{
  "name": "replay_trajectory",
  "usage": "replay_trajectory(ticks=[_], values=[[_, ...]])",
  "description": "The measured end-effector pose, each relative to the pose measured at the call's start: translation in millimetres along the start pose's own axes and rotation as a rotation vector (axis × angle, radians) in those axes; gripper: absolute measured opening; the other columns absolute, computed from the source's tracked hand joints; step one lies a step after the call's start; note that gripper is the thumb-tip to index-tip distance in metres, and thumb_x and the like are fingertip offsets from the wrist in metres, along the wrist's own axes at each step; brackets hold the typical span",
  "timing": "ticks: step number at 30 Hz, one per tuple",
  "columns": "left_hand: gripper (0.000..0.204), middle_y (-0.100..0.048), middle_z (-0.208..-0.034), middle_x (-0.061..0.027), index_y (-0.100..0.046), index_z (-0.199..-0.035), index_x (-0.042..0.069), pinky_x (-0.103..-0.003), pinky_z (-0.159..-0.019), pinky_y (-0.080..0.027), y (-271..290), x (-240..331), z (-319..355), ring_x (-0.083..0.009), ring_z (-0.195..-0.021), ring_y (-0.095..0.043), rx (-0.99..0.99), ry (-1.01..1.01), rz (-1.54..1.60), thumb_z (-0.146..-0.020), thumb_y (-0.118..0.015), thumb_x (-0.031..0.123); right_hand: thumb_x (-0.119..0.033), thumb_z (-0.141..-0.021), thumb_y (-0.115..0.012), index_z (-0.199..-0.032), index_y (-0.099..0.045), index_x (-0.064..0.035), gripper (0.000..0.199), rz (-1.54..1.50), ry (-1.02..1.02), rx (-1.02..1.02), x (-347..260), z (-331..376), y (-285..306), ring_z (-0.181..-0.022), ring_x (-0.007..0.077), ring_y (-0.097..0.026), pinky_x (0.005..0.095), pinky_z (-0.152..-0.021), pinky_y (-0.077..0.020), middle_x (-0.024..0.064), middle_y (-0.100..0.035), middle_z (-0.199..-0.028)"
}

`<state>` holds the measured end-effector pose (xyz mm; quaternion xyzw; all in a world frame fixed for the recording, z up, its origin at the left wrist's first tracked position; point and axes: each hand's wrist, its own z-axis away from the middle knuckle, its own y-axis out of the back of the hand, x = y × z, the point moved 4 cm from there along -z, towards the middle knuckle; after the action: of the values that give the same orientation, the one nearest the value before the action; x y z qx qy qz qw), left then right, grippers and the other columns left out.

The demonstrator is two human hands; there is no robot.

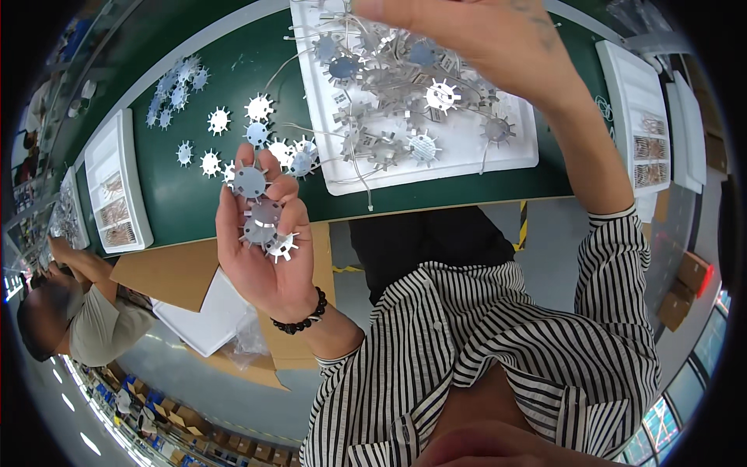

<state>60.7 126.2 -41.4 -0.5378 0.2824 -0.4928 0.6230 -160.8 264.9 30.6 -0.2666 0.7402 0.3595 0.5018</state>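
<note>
Palm up at the bench's front edge, my left hand (289,272) holds several round metal discs (250,182) with toothed rims, its fingers curled around them. A dark beaded bracelet circles that wrist. My right hand (482,35) reaches over the far part of a white foam tray (506,156); its fingertips are cut off by the upper edge, so what they hold is hidden. Inside the tray lies a heap of similar toothed discs (424,146), many with thin pale wires (356,167) attached. More loose discs (219,120) are scattered on the green bench left of the tray, beside my left fingers.
A cluster of discs (180,86) sits farther left on the green bench (175,206). White trays with copper-coloured parts stand at the left (140,222) and right (665,175). Cardboard (175,272) is below the bench edge. At far left, another person (101,323) works.
</note>
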Motion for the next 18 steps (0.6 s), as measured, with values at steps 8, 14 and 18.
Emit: replay_trajectory(ticks=[8,14,18], values=[[0.05,-0.049,-0.133,-0.021,-0.032,-0.145,-0.006,-0.029,-0.061,-0.047,-6,-8,-2,-0.0269,-0.102,-0.055,-0.069,0.063,-0.011,-0.102,-0.045,0.018,-0.012,-0.093,-0.066,-0.101,-0.067,0.0002,0.015,0.202,0.004,0.033,-26,19,-13,-0.064,0.0044,-0.05,0.0211,-0.056,-0.0402,0.0013,-0.061,-0.074],[0.048,-0.055,-0.13,-0.0214,-0.04,-0.143,-0.004,-0.029,-0.059,-0.051,-16,-7,4,-0.0249,-0.099,-0.062,-0.033,0.026,-0.053,-0.102,-0.045,0.021,-0.002,-0.09,-0.067,-0.094,-0.068,0.0028,0.006,0.008,0.068,-0.141,-43,31,-76,-0.07,0.008,-0.064,0.0202,-0.06,-0.0479,0.0064,-0.069,-0.082],[0.049,-0.058,-0.126,-0.0191,-0.041,-0.141,-0.005,-0.027,-0.056,-0.052,-20,-6,3,-0.0199,-0.092,-0.065,-0.124,0.012,-0.057,-0.102,-0.047,0.023,-0.004,-0.089,-0.068,-0.091,-0.068,0.0022,0.006,-0.004,-0.041,-0.164,-37,31,-88,-0.062,0.0069,-0.061,0.02,-0.055,-0.0457,0.0037,-0.067,-0.072]])
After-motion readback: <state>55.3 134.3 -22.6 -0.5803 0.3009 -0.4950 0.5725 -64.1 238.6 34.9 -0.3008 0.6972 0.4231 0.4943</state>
